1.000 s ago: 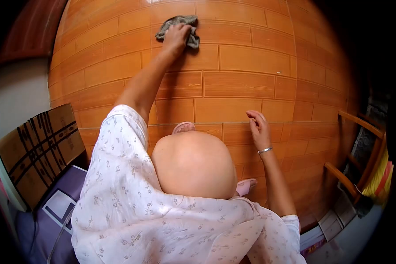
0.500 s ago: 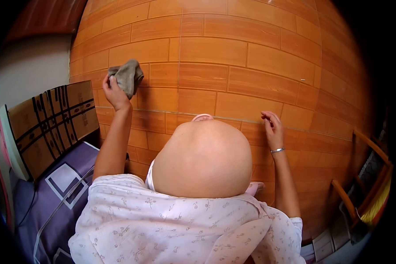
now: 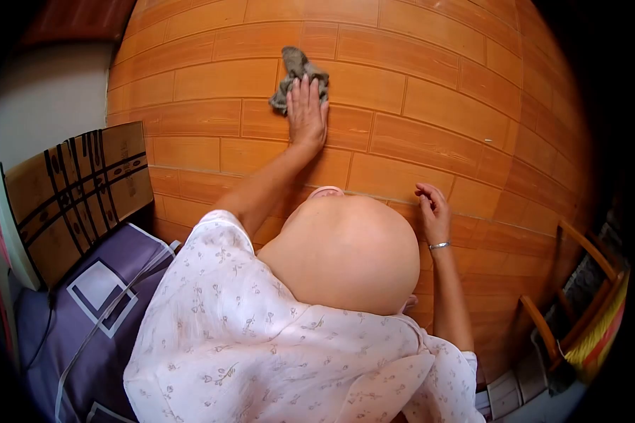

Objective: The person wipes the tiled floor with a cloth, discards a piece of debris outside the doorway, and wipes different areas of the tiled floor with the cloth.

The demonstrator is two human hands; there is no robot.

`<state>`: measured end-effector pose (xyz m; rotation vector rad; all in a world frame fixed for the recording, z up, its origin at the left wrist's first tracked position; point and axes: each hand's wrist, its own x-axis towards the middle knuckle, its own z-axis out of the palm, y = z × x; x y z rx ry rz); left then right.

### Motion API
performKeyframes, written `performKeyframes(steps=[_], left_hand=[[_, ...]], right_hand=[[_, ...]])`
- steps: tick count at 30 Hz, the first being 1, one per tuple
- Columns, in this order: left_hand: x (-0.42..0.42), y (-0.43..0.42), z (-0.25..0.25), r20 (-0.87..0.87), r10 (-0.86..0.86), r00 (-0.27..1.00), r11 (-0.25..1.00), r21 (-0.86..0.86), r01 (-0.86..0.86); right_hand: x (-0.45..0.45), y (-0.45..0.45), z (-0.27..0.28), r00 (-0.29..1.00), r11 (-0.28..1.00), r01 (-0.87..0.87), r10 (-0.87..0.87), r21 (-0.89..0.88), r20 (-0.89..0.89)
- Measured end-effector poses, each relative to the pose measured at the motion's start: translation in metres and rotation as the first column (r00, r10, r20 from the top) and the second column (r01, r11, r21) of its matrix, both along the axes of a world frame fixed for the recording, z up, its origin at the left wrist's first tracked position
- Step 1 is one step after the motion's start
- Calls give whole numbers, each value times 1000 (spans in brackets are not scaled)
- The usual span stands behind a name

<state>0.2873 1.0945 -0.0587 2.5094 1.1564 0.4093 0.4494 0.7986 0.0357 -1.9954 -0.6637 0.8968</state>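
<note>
My left hand (image 3: 307, 116) lies flat with its fingers stretched over a crumpled grey-brown cloth (image 3: 295, 63). Cloth and hand rest on the orange, wood-patterned floor (image 3: 430, 99), in the upper middle of the head view. Part of the cloth is hidden beneath my fingers. My right hand (image 3: 434, 210) wears a silver bracelet (image 3: 439, 245) and holds nothing. Its fingers are loosely bent and apart, over the floor to the right of my bare bent leg (image 3: 353, 254).
At the left a cardboard piece with black stripes (image 3: 95, 190) stands beside a purple patterned cover (image 3: 85, 303) with a pale cord (image 3: 113, 303) across it. A wooden frame (image 3: 543, 328) with yellow woven material (image 3: 600, 331) stands at the lower right. A white scrap (image 3: 487, 139) lies on the floor.
My left hand has moved right and forward with the cloth, from holding it bunched above the floor to pressing it flat against the floor. My right hand has barely moved.
</note>
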Motion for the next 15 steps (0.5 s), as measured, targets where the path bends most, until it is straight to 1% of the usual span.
performKeyframes(steps=[1,3,5,6,7,8,9,11,13,14,15], left_hand=[[26,21,-2,56,-42,998,999,17,41],[76,74,-17,125,-39,991,983,184,16],[105,133,-7,170,-67,983,991,125,46],[114,159,-2,265,-38,964,998,52,25],[118,180,4,444,51,895,994,-113,-1],[117,200,11,665,204,719,940,-337,45],[101,214,18,752,331,569,881,-462,98],[39,238,21,713,454,535,814,-576,76],[-20,179,102,651,492,579,846,-515,-140],[-57,170,99,702,532,474,828,-548,-118],[-92,147,109,685,597,417,789,-596,-150]], right_hand=[[-1,3,8,1000,1000,13,-13,-2,-27],[2,3,16,999,1000,30,-30,-4,-39],[8,2,20,997,998,64,-63,17,-46],[12,1,24,997,998,69,-68,13,-40],[15,-1,29,997,997,74,-73,17,-22],[18,-3,31,997,997,74,-73,22,-9],[20,-7,30,997,997,69,-68,26,-23],[25,-17,23,996,996,88,-88,10,-28],[23,-20,14,994,996,91,-90,20,-57],[22,-19,12,993,996,91,-90,14,-72],[22,-18,10,993,996,90,-89,9,-83]])
